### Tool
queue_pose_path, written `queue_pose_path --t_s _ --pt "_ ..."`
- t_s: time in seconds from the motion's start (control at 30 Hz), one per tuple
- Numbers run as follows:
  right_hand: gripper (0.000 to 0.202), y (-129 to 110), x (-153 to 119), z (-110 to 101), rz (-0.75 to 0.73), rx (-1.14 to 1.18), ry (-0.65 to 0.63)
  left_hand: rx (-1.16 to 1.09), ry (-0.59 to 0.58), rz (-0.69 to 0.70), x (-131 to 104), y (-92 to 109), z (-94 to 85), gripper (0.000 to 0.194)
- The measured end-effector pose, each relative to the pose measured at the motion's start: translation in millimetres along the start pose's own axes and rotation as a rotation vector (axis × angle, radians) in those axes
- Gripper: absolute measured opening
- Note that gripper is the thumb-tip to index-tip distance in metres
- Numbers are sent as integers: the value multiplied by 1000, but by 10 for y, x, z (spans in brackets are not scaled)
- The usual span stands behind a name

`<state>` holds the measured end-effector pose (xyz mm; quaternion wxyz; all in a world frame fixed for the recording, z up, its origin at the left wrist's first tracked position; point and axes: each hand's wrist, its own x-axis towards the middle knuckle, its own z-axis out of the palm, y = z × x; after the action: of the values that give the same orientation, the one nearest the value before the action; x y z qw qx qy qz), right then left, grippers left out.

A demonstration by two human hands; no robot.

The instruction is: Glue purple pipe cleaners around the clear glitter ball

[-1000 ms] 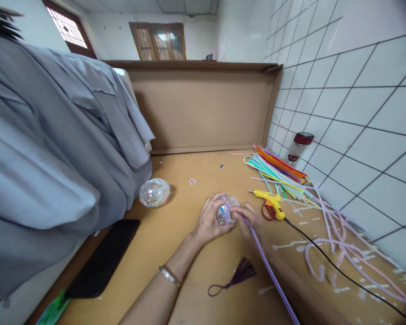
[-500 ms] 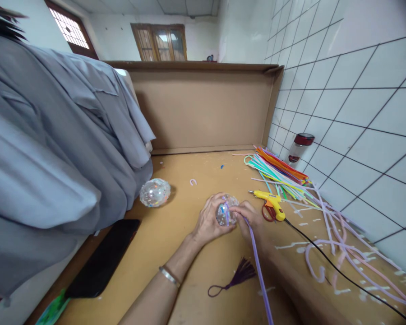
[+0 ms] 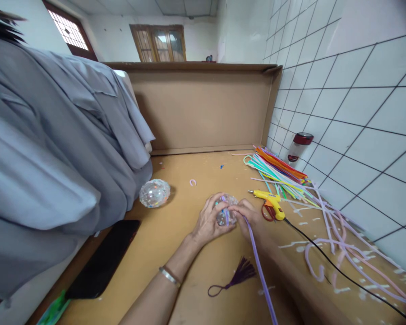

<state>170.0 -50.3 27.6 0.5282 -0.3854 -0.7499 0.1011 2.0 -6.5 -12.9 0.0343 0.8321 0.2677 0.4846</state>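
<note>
My left hand (image 3: 205,219) is wrapped round a clear, faceted plastic ball (image 3: 230,199) from the left, its thumb below and fingers over the top. A strip of purple pipe cleaner crosses the ball's face. On the right side, my right hand (image 3: 249,215) pinches the purple pipe cleaner (image 3: 257,257) against the ball; its long tail hangs down towards me. Fingertips of both hands meet over the ball and hide part of it. Just below lies a dark purple tassel (image 3: 242,272) with a cord loop.
A second clear ball (image 3: 154,193) rests at left, near grey cloth (image 3: 111,135) and a black phone (image 3: 103,259). At right lie a yellow glue gun (image 3: 269,204) with its cable, scissors (image 3: 268,211) and many-coloured pipe cleaners (image 3: 277,174). A lidded bottle (image 3: 299,146) stands by the tiled wall.
My left fingers have shifted over the front of the ball, closer to my right fingertips. The pipe cleaner's tail has swung slightly right. Both hands keep their hold.
</note>
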Motion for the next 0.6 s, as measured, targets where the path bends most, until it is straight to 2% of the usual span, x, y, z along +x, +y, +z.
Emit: queue_pose_path --t_s 0.27,0.4,0.6 --pt "18 47 -26 48 78 -12 30 -41 -17 -48 -12 4 10 64" --pt "10 32 -33 48 129 -46 75 -70 30 -80 5 11 21 65" --pt "13 -25 -23 43 44 -25 86 -88 47 -88 20 11 24 65"
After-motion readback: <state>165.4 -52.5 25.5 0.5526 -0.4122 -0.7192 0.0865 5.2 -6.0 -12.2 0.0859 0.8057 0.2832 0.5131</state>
